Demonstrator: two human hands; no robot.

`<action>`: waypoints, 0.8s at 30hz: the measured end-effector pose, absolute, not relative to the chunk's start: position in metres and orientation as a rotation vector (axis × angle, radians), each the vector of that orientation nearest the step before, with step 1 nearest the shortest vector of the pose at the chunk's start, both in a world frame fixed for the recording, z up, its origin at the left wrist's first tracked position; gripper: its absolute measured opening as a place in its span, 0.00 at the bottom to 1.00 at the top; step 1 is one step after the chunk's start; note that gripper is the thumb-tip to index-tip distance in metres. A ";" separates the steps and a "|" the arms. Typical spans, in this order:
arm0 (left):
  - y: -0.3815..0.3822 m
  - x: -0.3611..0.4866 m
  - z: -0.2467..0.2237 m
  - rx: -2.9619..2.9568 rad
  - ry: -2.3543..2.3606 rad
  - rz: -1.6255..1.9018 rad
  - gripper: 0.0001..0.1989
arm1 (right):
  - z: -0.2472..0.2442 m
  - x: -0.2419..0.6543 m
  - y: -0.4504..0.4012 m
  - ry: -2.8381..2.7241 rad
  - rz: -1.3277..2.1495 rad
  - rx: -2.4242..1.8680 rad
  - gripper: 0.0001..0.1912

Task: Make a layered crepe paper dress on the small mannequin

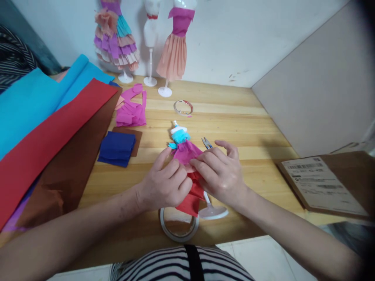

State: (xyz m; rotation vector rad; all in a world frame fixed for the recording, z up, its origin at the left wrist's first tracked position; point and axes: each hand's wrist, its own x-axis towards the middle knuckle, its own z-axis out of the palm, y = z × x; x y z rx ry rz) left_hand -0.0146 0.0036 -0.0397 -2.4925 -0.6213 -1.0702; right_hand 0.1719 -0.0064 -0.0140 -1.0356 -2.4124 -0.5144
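A small white mannequin (pixel 179 130) lies tilted on the table, its round white base (pixel 213 212) toward me. It wears a paper dress (pixel 187 151) with a turquoise top, a magenta layer and red layers (pixel 191 201) below. Both hands meet over the skirt. My left hand (pixel 165 181) has its fingers curled and pinched at the left edge of the skirt. My right hand (pixel 221 175) pinches the magenta and pale pink paper from the right. The fingers partly hide the skirt's middle. Small thread snips (pixel 206 143) lie just beyond my right hand.
A wide tape roll (pixel 179 232) sits near the front edge, a thinner one (pixel 183 107) farther back. Blue (pixel 117 148) and magenta paper pieces (pixel 131 111), and large red sheets (pixel 58 144), lie left. Dressed mannequins (pixel 175 47) stand behind; a cardboard box (pixel 328 183) is at right.
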 end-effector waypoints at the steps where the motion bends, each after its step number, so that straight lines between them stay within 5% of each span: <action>1: 0.004 -0.015 -0.040 -2.488 -0.622 -1.073 0.09 | -0.015 0.173 -0.007 -2.421 -0.505 -1.046 0.06; 11: 0.003 -0.019 -0.041 -2.524 -0.635 -1.071 0.09 | 0.006 0.179 -0.027 -2.421 -0.269 -1.186 0.15; 14: 0.004 -0.020 -0.042 -2.538 -0.631 -1.075 0.10 | 0.022 0.184 -0.056 -2.090 0.170 -1.253 0.20; 20: 0.006 -0.021 -0.042 -2.542 -0.623 -1.063 0.11 | 0.031 0.178 -0.095 -0.968 1.699 -1.308 0.19; 24: 0.005 -0.023 -0.039 -2.533 -0.629 -1.030 0.12 | 0.026 0.169 -0.096 -0.549 1.895 -1.170 0.24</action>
